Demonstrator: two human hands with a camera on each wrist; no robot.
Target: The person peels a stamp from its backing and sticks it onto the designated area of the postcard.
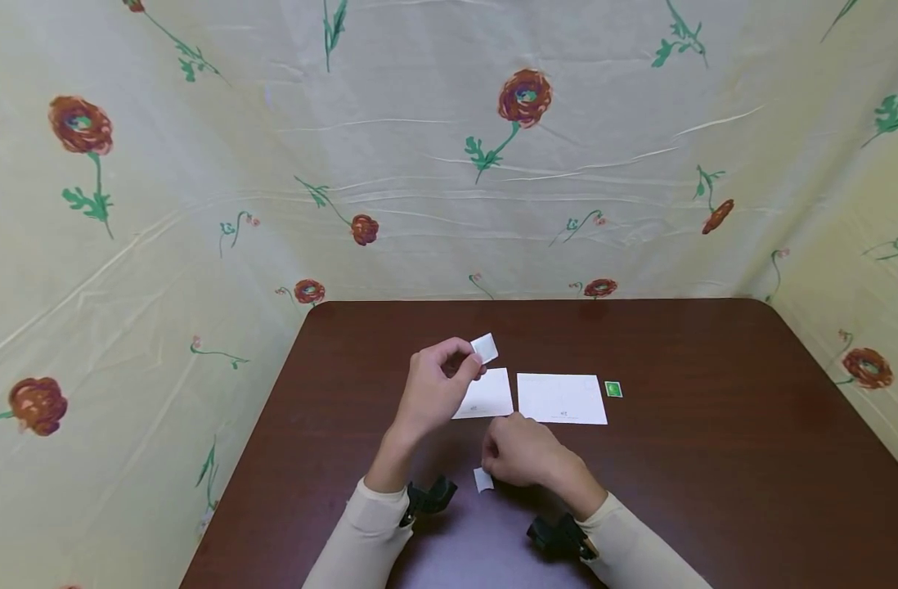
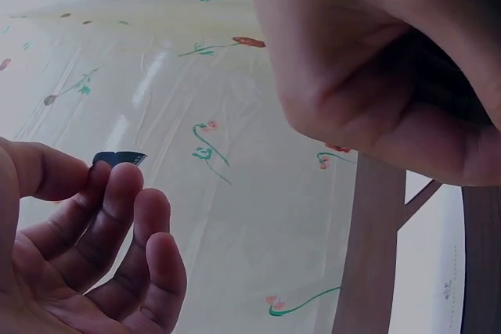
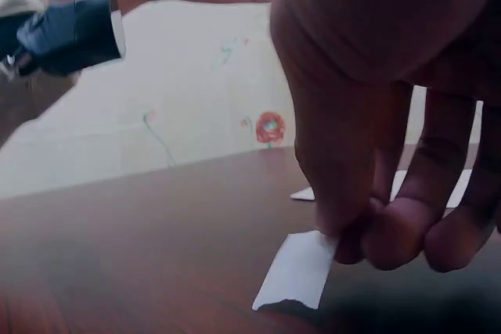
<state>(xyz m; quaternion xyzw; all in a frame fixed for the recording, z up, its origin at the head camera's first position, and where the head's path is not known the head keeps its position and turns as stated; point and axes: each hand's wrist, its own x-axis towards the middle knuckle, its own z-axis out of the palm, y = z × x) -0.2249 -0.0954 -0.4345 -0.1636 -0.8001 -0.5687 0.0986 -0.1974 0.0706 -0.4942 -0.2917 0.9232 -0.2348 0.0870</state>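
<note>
Raised over the table, my left hand (image 1: 430, 391) pinches a small square stamp (image 1: 485, 348) between thumb and fingertips. Its white side faces the head camera; a dark side shows in the left wrist view. Lower down, my right hand (image 1: 528, 451) pinches a small white slip of paper (image 3: 297, 271) by one corner, close over the table. The slip's near edge curves unevenly. Behind the hands lie two white rectangular sheets, a left one (image 1: 488, 396) partly covered by my left hand and a right one (image 1: 563, 398), each with tiny print near its lower edge.
A green stamp with a white border (image 1: 614, 389) lies right of the right sheet. All of this is on a dark brown table (image 1: 714, 491) with rounded far corners. Flower-patterned cloth (image 1: 419, 164) hangs behind and beside it. Each wrist carries a black camera.
</note>
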